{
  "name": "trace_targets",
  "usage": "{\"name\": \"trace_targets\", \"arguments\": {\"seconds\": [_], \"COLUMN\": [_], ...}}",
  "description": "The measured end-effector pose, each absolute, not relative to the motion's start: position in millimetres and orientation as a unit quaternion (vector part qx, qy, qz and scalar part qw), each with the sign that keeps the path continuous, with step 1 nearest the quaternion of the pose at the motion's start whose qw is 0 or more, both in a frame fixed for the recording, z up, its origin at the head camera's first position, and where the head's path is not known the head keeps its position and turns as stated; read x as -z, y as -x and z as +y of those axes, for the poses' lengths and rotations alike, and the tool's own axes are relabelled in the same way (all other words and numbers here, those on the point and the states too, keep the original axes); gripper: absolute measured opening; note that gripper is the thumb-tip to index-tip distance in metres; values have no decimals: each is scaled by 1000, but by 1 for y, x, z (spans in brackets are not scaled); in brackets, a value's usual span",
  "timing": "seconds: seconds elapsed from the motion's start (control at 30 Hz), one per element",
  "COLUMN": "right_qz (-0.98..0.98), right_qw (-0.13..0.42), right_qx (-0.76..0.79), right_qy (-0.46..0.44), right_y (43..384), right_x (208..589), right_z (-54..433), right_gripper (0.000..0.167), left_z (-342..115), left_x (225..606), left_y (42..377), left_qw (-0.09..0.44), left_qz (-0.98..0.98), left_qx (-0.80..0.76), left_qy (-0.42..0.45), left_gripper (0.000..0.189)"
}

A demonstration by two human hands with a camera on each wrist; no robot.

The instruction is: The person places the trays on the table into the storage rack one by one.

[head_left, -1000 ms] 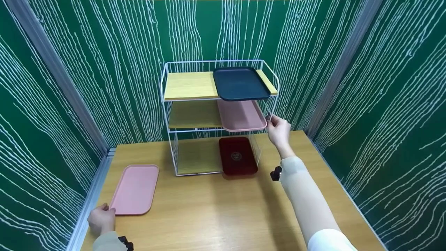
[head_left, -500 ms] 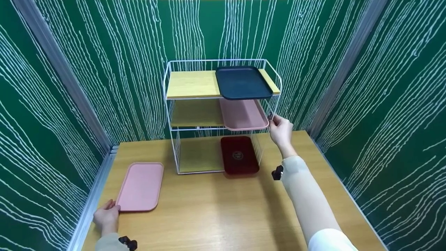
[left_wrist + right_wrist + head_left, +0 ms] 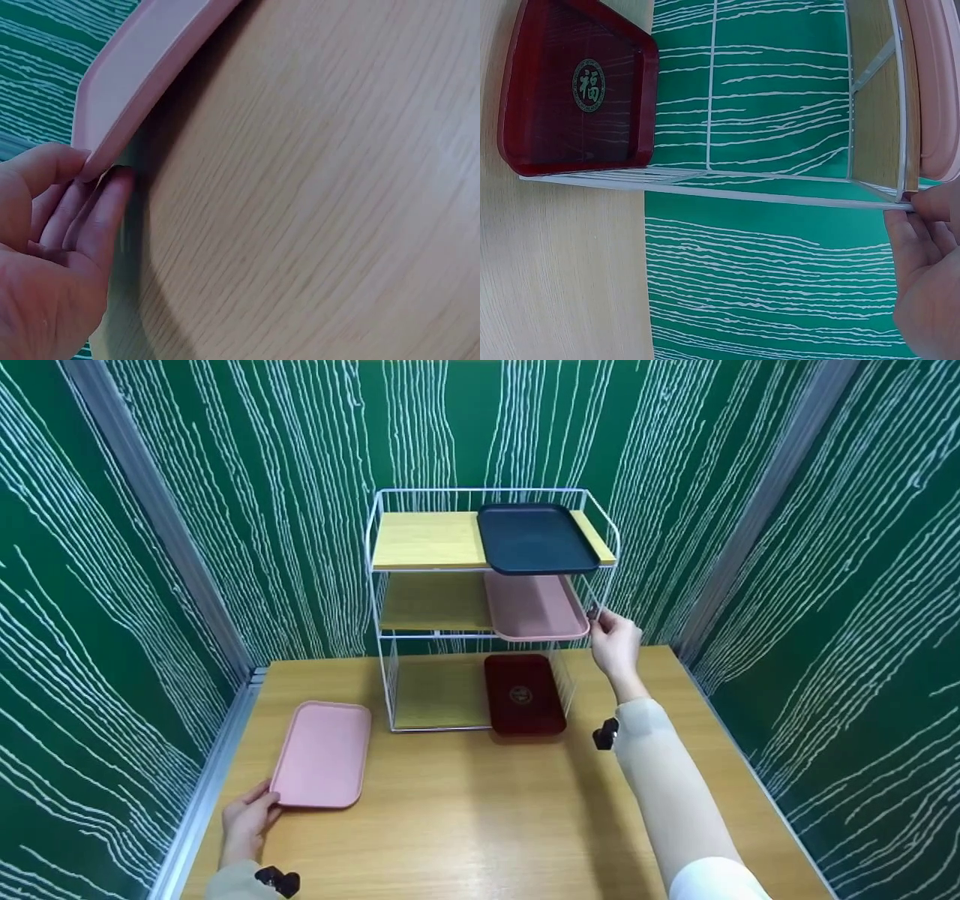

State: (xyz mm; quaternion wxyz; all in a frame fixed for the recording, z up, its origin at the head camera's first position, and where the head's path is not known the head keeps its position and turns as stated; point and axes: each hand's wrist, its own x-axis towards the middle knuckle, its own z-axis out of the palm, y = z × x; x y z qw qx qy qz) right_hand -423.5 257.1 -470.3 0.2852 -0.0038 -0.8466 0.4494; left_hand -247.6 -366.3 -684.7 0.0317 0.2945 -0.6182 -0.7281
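A pink tray [image 3: 324,754] lies at the left of the table, beside the rack. My left hand [image 3: 247,819] pinches its near left corner; in the left wrist view the thumb is on top and the fingers [image 3: 105,214] are below the rim. At the back stands a white wire rack [image 3: 381,660] with wooden shelves. My right hand [image 3: 616,645] grips its right front post, close to the middle shelf. A dark blue tray [image 3: 537,538] sits on the top shelf, a second pink tray [image 3: 536,607] on the middle one, and a dark red tray [image 3: 523,697] at the bottom.
Green panels [image 3: 300,510] with white wavy lines enclose the back and both sides. The wooden table [image 3: 465,810] stretches in front of the rack, and a metal rail [image 3: 206,787] runs along its left edge. All shelved trays sit toward the right.
My left hand has shifted the pink tray slightly to the right and away from me, nearer the rack. My right hand keeps its grip on the post. The head view has turned a little left.
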Motion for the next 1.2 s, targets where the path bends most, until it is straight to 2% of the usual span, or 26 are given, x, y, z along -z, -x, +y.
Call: {"name": "trace_targets", "arguments": {"seconds": [0.27, 0.63, 1.2], "right_qz": [-847, -843, -846], "right_qw": [292, 271, 281], "right_qx": [-445, -465, -454], "right_qy": [3, 5, 6], "right_y": [423, 424, 423], "right_x": [471, 471, 471], "right_z": [259, 258, 258], "right_gripper": [24, 27, 26], "left_z": [-363, -360, -350], "left_x": [682, 675, 674], "left_y": [248, 246, 244], "left_qw": [25, 6, 60], "left_qz": [-605, -592, -590], "left_qx": [747, 755, 750], "left_qy": [-275, -282, -295], "left_gripper": [61, 69, 61]}}
